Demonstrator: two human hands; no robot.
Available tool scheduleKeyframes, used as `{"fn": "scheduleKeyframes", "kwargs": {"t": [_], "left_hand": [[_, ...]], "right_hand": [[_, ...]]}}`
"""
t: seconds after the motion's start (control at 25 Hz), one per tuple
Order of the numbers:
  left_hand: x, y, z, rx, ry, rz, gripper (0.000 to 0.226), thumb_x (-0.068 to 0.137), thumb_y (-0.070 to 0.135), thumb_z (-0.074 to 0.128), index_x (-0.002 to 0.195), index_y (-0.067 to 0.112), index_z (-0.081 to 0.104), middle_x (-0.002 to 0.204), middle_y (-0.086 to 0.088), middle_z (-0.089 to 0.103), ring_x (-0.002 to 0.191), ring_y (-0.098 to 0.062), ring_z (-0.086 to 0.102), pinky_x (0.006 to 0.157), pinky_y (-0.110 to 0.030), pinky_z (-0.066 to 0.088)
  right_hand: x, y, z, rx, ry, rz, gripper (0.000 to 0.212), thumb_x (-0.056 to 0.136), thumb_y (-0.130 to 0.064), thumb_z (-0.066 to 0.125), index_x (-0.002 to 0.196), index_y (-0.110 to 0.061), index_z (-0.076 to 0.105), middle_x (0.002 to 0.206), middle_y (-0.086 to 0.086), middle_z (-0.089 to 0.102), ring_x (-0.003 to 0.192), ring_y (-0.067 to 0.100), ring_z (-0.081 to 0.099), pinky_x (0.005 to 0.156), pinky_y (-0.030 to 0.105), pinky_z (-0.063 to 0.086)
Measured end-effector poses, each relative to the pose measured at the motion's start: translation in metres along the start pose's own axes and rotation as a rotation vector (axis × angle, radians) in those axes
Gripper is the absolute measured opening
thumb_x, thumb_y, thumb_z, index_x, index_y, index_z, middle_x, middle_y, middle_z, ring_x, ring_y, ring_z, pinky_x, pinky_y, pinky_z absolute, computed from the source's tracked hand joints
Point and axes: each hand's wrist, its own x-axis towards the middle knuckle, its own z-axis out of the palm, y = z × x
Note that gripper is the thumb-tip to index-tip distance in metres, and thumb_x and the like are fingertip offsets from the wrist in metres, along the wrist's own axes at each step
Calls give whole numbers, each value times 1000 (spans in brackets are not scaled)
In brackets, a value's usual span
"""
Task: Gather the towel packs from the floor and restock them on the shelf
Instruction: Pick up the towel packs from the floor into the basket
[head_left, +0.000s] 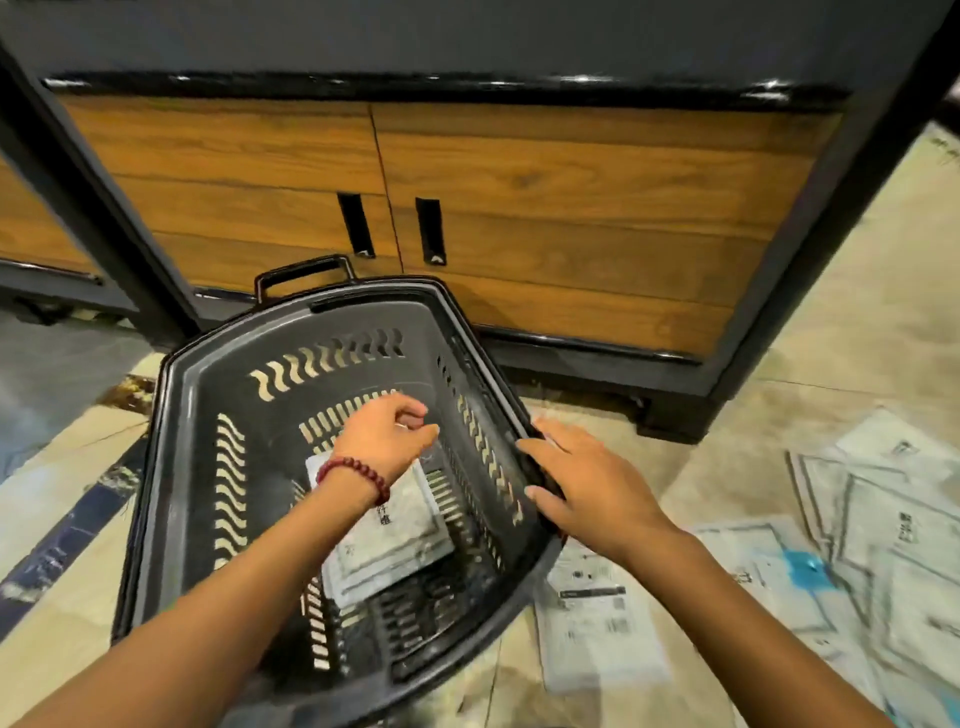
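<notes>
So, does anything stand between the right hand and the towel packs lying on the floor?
Nothing visible does. The right hand rests on the rim of the shopping basket; the nearest towel pack lies on bare floor beside it.

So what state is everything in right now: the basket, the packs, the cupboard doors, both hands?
basket: standing on the floor, one pack inside.
pack in the basket: lying flat on the bottom.
packs on the floor: scattered and overlapping, right of the basket.
cupboard doors: both shut.
left hand: inside the basket above the pack, fingers loosely curled, holding nothing.
right hand: resting on the basket's right rim, fingers straight.
</notes>
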Motion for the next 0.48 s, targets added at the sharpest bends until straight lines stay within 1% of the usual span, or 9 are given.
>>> {"fn": "scheduleKeyframes", "kwargs": {"t": [0.04,0.12,0.2,0.28,0.32,0.4,0.48], "left_hand": [[-9,23,6,-34,-15,57,15,81,19,68,95,16,63,92,1,64,90,-16,62,88,-31,49],[-27,68,32,-90,-105,176,12,81,16,68,91,20,62,90,2,64,87,-15,63,87,-31,51],[-46,107,73,-96,-255,261,15,77,17,67,88,24,61,87,4,62,82,-16,62,84,-34,52],[-65,128,129,-37,-389,307,19,73,23,66,91,24,62,87,5,62,82,-18,62,80,-33,50],[-73,130,157,8,-438,328,20,74,23,67,94,22,64,88,4,63,83,-17,61,77,-28,49],[-87,120,220,116,-582,340,21,79,22,68,99,18,64,90,2,62,84,-13,59,74,-20,42],[-96,89,279,234,-723,310,24,80,23,69,102,15,63,96,-3,64,95,-20,61,77,-22,43]], "right_hand": [[-25,10,-5,52,41,87,49,96,-37,45,142,-30,32,150,-10,28,138,14,28,104,29,35],[-82,39,-6,129,94,277,46,97,-38,42,141,-29,33,145,-9,36,130,14,38,100,28,39],[-142,72,8,164,73,497,44,96,-38,42,138,-26,38,141,-5,41,126,14,44,98,27,40],[-198,102,37,206,23,706,44,95,-37,44,137,-25,41,138,-2,45,124,15,46,97,27,40],[-219,113,55,231,-3,794,44,95,-36,45,137,-25,41,138,-2,45,124,16,47,98,27,40],[-257,132,96,291,-63,958,43,94,-36,46,135,-25,42,137,-1,47,124,16,48,96,27,40],[-278,149,141,353,-105,1044,44,94,-36,47,136,-24,41,137,0,48,124,16,47,96,26,38]]}}
